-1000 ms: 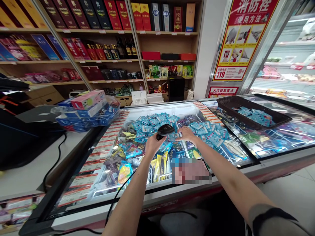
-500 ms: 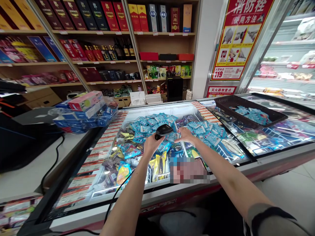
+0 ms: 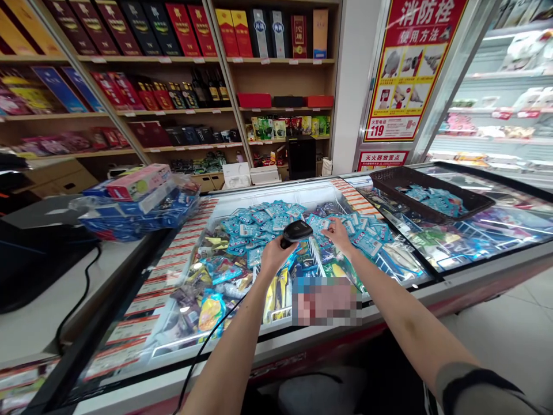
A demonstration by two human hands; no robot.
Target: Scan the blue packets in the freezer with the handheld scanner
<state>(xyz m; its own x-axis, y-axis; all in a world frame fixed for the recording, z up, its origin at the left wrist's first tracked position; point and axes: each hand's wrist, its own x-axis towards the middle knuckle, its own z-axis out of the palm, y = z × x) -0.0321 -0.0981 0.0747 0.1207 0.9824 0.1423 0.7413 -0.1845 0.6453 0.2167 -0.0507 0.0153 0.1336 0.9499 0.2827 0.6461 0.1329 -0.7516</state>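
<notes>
We see the left hand (image 3: 273, 259) with its grip closed fully round the handle of a black handheld barcode scanner (image 3: 296, 232). The scanner's head sits above the open white chest freezer (image 3: 276, 344), and its thin black cord (image 3: 203, 351) trails down over the front rim. The right hand (image 3: 339, 233) is just beside the scanner head. Its grip looks narrowed to a pinch on the edge of a small blue plastic packet (image 3: 317, 222), raised slightly from the heap, though the fingertips are too small for us to be sure.

As far as we can judge, most of the work lies ahead. A thick heap of matching blue packets (image 3: 254, 222) fills the wire baskets under both hands, and only a smaller lot (image 3: 436, 202) lies in the black plastic tray (image 3: 475, 203) on the glass lid to the right.

The held packet is flat, light blue with white print, and sits tilted just in front of the scanner. Its print is too fine for us to read.

Yellow and mixed wrappers (image 3: 276, 291) fill the nearer baskets. A wrapped stack of blue and pink boxes (image 3: 133, 202) stands on the white bench (image 3: 43, 311) to the left.
</notes>
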